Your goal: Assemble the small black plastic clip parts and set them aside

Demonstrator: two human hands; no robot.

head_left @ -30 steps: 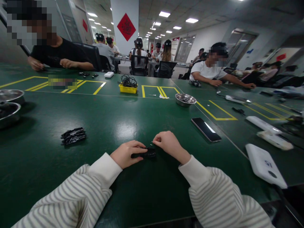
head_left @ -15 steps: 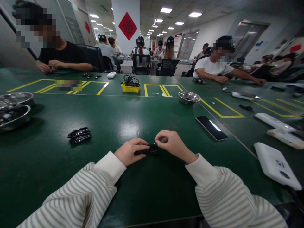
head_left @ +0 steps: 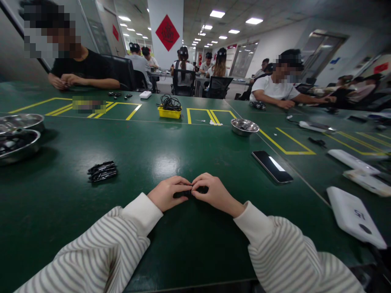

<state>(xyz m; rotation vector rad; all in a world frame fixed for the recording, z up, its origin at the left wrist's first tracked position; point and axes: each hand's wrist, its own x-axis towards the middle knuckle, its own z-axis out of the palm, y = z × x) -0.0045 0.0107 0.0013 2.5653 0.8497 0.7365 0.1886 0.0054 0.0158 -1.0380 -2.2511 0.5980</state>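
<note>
On the green table (head_left: 195, 244) in front of me, my left hand (head_left: 169, 193) is closed on a small, dark, elongated black part (head_left: 182, 194), fingers along its top and thumb at the near side. My right hand (head_left: 215, 191) meets it there, thumb and forefinger pinched together over the part's right portion. Whatever lies between those right fingertips is too small to make out. To the left of my hands lies a neat pile of shiny black pieces (head_left: 102, 171).
Metal bowls (head_left: 23, 156) stand at the left edge, and another metal bowl (head_left: 244, 127) farther back. A phone (head_left: 271, 167) and white power banks (head_left: 356, 215) lie at right. A yellow bin (head_left: 169, 112) holds black cables. Co-workers sit across the table.
My right hand has moved left and slightly down from beside the black part onto it, its fingertips now touching near my left fingers. My left hand has kept its grip.
</note>
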